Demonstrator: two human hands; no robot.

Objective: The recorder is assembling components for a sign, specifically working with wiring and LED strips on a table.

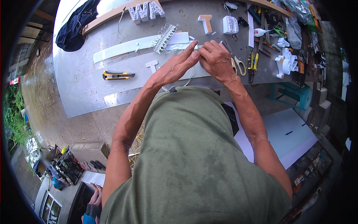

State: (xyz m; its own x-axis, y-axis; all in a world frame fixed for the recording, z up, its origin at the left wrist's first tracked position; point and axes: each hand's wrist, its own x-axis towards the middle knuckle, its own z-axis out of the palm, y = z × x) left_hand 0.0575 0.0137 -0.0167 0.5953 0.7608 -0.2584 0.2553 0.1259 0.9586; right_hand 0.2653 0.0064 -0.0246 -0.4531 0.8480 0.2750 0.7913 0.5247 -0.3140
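Observation:
Over the metal table, my left hand (pixel 178 67) and my right hand (pixel 217 59) meet with fingertips close together. The left fingers are pressed against the thumb, and the right fingers are curled; whatever they hold is hidden by the fingers. A thin white wire (pixel 191 77) hangs below them toward the table's near edge. Just left of the hands, a coiled string of small white modules (pixel 164 39) lies on a long white strip (pixel 123 49). A flat white T-shaped piece (pixel 152 66) and a yellow-black utility knife (pixel 118 75) lie further left.
Along the back stand white block letters (pixel 146 11), a T with an orange-brown face (pixel 205 23) and a dark cap (pixel 77 28). To the right are scissors (pixel 240 66), yellow-handled pliers (pixel 253 61), a glue gun (pixel 261 32) and white curved pieces (pixel 286 63). A teal stool (pixel 291 95) stands below.

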